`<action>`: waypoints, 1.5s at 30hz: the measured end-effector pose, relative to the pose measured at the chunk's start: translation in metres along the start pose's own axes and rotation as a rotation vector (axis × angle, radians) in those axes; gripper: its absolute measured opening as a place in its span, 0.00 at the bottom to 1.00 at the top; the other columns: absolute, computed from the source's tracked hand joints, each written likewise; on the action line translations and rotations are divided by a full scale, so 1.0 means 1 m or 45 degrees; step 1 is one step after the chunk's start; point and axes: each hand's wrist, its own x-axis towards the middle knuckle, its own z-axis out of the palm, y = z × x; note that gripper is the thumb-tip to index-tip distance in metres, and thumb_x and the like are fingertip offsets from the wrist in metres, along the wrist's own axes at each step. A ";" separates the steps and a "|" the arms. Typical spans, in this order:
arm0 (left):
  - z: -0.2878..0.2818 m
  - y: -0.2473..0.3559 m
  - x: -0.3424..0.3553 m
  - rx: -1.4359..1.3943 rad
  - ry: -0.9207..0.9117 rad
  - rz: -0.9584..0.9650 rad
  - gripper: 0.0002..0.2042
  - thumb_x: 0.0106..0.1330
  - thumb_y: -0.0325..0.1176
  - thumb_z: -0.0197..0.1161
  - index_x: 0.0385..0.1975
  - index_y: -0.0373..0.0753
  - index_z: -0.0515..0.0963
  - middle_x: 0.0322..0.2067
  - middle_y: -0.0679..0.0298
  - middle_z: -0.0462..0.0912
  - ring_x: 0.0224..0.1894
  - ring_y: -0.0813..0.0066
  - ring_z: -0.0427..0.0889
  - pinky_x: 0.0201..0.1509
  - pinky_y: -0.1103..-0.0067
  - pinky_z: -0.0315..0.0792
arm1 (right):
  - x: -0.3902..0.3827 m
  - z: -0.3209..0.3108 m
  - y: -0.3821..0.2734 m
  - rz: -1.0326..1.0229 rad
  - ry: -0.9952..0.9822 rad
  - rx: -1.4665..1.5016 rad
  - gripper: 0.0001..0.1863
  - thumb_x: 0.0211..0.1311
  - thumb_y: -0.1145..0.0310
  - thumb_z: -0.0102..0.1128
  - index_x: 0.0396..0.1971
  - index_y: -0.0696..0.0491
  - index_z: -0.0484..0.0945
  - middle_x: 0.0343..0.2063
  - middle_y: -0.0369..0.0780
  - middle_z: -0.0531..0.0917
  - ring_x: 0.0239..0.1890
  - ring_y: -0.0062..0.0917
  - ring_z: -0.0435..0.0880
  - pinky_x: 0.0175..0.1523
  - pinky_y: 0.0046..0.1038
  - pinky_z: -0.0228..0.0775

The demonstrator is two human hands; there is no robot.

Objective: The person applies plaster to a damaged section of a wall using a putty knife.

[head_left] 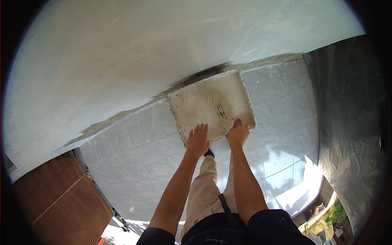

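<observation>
A large square paint tray (196, 102), cream-white and stained, lies in front of me with its ridged bottom facing up. Dark paint marks run along its rim and over some ridges. My left hand (198, 139) rests on the tray's near edge, fingers stretched out flat over the ridges. At the near right corner my right hand (238, 134) is closed round what looks like a short reddish-brown handle (237, 122). The fingers hide most of that handle, and its working end cannot be made out.
Just beyond the tray rises a pale wall (134, 49), dark-stained along its foot. Grey sheeting (273, 118) with tile lines covers the floor. A dark plastic sheet (347, 122) hangs at right. At lower left stands a brown woven blind (61, 200). Sunlight falls at lower right.
</observation>
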 end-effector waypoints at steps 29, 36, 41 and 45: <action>0.008 -0.017 0.008 -0.084 0.036 0.031 0.36 0.56 0.33 0.65 0.65 0.34 0.58 0.62 0.51 0.65 0.66 0.55 0.63 0.68 0.64 0.58 | -0.002 0.012 0.015 -0.051 0.081 0.195 0.08 0.61 0.74 0.54 0.37 0.59 0.67 0.30 0.56 0.80 0.36 0.55 0.80 0.40 0.48 0.69; 0.010 -0.019 0.007 -0.097 0.057 0.007 0.35 0.56 0.32 0.64 0.65 0.33 0.58 0.61 0.50 0.66 0.66 0.55 0.63 0.68 0.65 0.58 | 0.035 0.014 0.020 -0.310 0.086 0.216 0.08 0.60 0.75 0.55 0.37 0.59 0.68 0.29 0.52 0.80 0.34 0.52 0.80 0.39 0.45 0.69; 0.011 -0.020 0.006 -0.087 -0.008 -0.042 0.35 0.58 0.34 0.63 0.66 0.36 0.57 0.64 0.53 0.64 0.67 0.57 0.61 0.69 0.64 0.57 | 0.064 0.015 0.026 -0.383 0.009 0.243 0.09 0.61 0.74 0.57 0.39 0.58 0.70 0.28 0.46 0.80 0.31 0.39 0.80 0.39 0.37 0.71; 0.004 -0.016 0.005 -0.092 0.057 -0.021 0.35 0.57 0.32 0.63 0.66 0.35 0.58 0.64 0.53 0.63 0.68 0.56 0.61 0.69 0.64 0.57 | 0.076 0.009 0.027 -0.145 -0.135 0.567 0.10 0.64 0.71 0.58 0.41 0.57 0.71 0.29 0.40 0.81 0.33 0.26 0.80 0.39 0.29 0.70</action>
